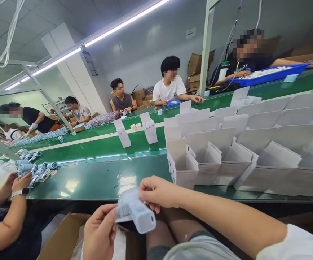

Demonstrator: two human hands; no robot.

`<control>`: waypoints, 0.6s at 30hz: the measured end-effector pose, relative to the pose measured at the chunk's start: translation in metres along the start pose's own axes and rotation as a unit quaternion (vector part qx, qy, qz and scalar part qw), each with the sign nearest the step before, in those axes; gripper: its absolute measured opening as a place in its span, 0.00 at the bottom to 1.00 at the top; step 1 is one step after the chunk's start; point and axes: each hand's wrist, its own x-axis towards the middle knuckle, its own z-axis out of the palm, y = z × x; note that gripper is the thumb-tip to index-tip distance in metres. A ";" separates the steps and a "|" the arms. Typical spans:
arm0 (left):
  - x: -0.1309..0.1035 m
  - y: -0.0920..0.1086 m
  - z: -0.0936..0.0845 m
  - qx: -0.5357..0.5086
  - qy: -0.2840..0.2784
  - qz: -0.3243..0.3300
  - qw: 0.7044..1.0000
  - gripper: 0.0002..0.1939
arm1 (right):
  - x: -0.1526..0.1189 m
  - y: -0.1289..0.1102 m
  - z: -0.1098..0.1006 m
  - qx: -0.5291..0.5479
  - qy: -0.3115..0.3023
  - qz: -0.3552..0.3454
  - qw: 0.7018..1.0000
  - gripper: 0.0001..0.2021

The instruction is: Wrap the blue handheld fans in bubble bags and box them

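A light blue handheld device (143, 217) with a squared handle end is in a thin clear plastic bag (123, 203), held over my lap. My left hand (101, 229) pinches the bag's left edge between thumb and fingers. From the other side, my right hand (159, 192) grips the bag near its upper right, with its fingers curled. The device's handle points down and toward me, with a small dark slot at its end. The bag blurs its upper part, so I cannot tell its exact kind.
Rows of open white boxes (183, 177) stand on the green bench (91, 177) to the right. Two white boxes (149, 131) are on the conveyor beyond. At left, a co-worker's hands (21, 180) hold similar blue devices. A cardboard carton (61, 238) is below the bench.
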 end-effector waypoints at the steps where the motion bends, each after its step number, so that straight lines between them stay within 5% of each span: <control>1: 0.003 0.007 0.005 -0.025 -0.011 -0.008 1.000 0.19 | -0.005 -0.008 -0.006 -0.020 -0.010 -0.016 1.000 0.04; 6: 0.018 0.039 0.030 -0.046 -0.023 0.027 0.998 0.16 | -0.020 -0.034 -0.025 0.015 0.057 -0.066 0.996 0.05; 11: 0.032 0.054 0.043 -0.082 -0.082 0.115 0.987 0.15 | -0.029 -0.039 -0.046 0.268 0.057 -0.046 0.961 0.08; 15: 0.034 0.038 0.069 -0.180 -0.108 0.173 0.962 0.33 | -0.030 -0.038 -0.041 0.475 -0.023 -0.027 0.879 0.09; 18: 0.026 0.016 0.089 -0.115 -0.176 0.151 0.966 0.42 | -0.040 -0.031 -0.036 0.366 -0.042 -0.088 0.926 0.09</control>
